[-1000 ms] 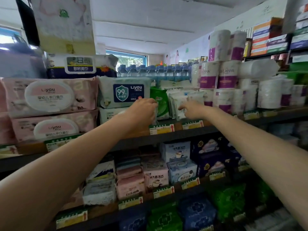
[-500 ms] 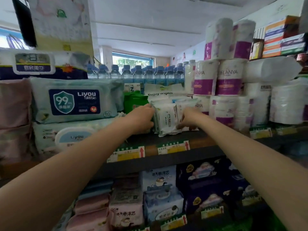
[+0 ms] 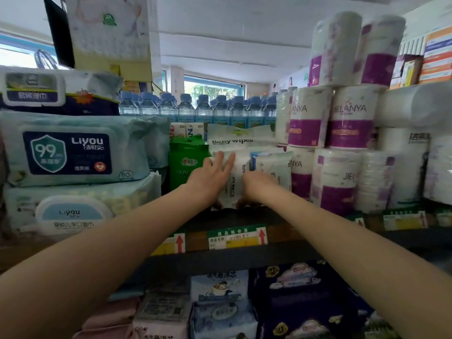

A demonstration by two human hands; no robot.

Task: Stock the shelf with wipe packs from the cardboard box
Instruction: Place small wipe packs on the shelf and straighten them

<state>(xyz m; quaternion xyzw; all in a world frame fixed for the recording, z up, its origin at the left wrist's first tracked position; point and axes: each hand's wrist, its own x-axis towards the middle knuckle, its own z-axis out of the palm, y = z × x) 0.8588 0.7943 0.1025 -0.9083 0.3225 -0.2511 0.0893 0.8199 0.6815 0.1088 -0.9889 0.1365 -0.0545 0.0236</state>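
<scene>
Seating white wipe pack [image 3: 232,182] upright on shelf [image 3: 244,217]: pack since pushed deeper (toward 12 o'clock); left hand [image 3: 210,178] flat against it, right hand [image 3: 256,185] grasping its edge.

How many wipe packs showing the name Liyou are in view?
2: the pale teal pack with a 99 shield, and the blue-lidded pack beneath it. Others may be hidden.

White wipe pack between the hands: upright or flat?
Upright: the white wipe pack stands on end on the shelf, its print running vertically.
</scene>
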